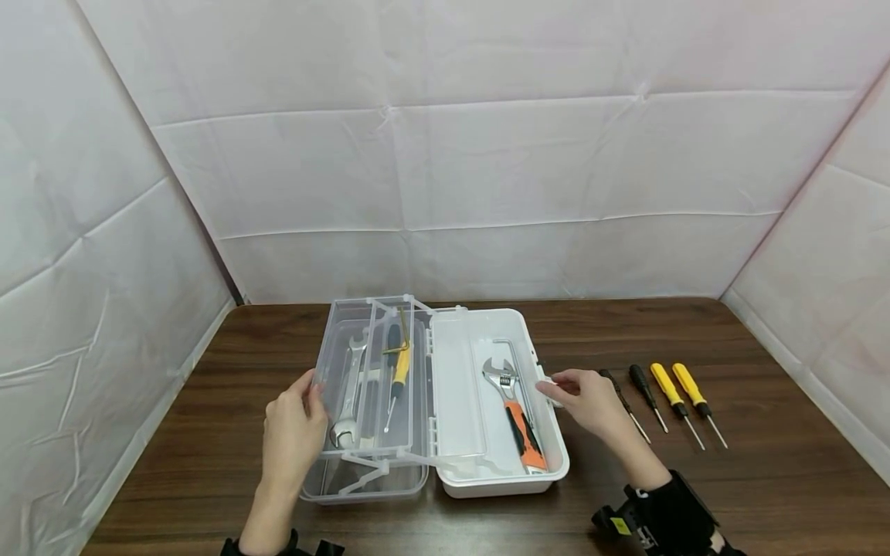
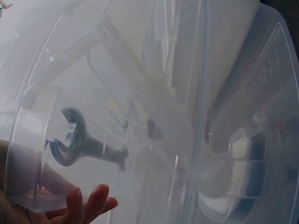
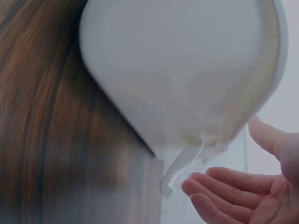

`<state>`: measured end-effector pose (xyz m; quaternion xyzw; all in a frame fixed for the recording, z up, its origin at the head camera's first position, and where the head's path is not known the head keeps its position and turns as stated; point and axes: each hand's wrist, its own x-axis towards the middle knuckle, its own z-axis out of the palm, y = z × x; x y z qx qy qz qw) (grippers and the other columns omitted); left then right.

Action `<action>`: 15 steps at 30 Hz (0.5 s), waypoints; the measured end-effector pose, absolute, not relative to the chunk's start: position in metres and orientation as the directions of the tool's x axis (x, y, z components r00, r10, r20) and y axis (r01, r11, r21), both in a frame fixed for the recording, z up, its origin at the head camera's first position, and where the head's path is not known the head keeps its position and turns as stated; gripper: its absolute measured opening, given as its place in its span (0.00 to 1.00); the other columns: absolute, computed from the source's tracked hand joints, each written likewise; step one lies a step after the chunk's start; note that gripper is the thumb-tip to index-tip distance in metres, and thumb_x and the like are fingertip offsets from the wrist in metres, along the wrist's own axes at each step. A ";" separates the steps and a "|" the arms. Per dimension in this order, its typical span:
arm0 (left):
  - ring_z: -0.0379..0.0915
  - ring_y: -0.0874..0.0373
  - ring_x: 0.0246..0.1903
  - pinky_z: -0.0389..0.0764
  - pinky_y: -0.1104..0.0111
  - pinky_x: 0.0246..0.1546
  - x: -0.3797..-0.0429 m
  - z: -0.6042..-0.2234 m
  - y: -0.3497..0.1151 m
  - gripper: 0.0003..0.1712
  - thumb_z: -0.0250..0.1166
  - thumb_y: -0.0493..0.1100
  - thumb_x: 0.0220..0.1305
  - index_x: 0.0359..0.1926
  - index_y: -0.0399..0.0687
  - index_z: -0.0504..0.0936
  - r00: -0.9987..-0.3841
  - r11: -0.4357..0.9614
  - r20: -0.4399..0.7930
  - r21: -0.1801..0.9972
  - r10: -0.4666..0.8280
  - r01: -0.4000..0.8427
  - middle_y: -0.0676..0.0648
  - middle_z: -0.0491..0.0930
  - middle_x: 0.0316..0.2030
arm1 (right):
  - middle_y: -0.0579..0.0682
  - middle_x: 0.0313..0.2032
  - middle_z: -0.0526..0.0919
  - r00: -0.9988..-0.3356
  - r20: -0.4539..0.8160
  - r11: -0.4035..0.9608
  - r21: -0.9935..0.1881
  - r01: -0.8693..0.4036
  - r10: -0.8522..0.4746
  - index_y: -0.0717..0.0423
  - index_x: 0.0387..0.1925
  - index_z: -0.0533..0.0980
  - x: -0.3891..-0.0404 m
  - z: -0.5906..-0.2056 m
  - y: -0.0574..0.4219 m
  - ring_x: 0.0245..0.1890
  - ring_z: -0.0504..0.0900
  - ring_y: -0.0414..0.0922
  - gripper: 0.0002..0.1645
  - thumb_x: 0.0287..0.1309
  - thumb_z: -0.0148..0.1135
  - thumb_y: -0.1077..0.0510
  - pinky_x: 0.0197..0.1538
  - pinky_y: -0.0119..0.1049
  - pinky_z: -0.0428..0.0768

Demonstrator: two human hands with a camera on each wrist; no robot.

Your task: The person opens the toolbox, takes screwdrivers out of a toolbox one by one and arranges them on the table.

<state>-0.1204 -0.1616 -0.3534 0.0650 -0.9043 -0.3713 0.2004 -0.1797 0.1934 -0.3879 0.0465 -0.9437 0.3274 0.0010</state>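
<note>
My left hand (image 1: 295,428) pinches the left edge of a clear tray (image 1: 334,340), joined by folding arms to a white toolbox (image 1: 455,386). In the tray lie an open-end wrench (image 1: 352,386), a yellow-handled screwdriver (image 1: 401,369) and a brass-coloured hex key (image 1: 403,340). The wrench's jaw shows through the plastic in the left wrist view. My right hand (image 1: 587,398) is at the box's right side, by a white latch (image 3: 180,170), its fingers extended and thumb at the rim. An orange-and-black adjustable wrench (image 1: 523,432) lies inside the white box.
Right of the box, two yellow screwdrivers (image 1: 688,384), a black one (image 1: 641,382) and a thinner dark one (image 1: 615,390) lie on the brown table (image 1: 174,463). A silver hex key (image 1: 516,359) lies in the box. White cloth walls (image 1: 487,170) surround the table.
</note>
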 end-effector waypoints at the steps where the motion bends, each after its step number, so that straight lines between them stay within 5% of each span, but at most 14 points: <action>1: 0.63 0.60 0.12 0.65 0.66 0.14 -0.121 -0.353 -0.162 0.18 0.49 0.32 0.61 0.50 0.24 0.70 -0.911 0.717 0.313 0.696 -0.268 0.028 0.32 0.79 0.31 | 0.58 0.37 0.80 -0.995 0.026 0.774 -0.626 -0.090 -0.095 0.68 0.45 0.74 -0.180 -0.388 0.192 0.37 0.78 0.51 0.33 0.53 0.57 0.41 0.35 0.42 0.76; 6: 0.52 0.62 0.09 0.59 0.69 0.11 -0.121 -0.353 -0.162 0.18 0.49 0.33 0.62 0.51 0.26 0.70 -0.914 0.717 0.303 0.697 -0.271 0.018 0.34 0.79 0.28 | 0.59 0.39 0.79 -0.993 -0.002 0.744 -0.662 -0.086 -0.116 0.69 0.48 0.72 -0.180 -0.391 0.187 0.40 0.78 0.53 0.31 0.53 0.59 0.47 0.38 0.43 0.76; 15: 0.57 0.62 0.07 0.58 0.72 0.08 -0.119 -0.354 -0.163 0.19 0.48 0.33 0.62 0.53 0.27 0.69 -0.924 0.704 0.276 0.710 -0.266 0.009 0.35 0.80 0.31 | 0.61 0.40 0.79 -0.994 -0.016 0.668 -0.742 -0.060 -0.106 0.70 0.48 0.71 -0.180 -0.401 0.184 0.40 0.77 0.52 0.25 0.56 0.57 0.53 0.36 0.40 0.76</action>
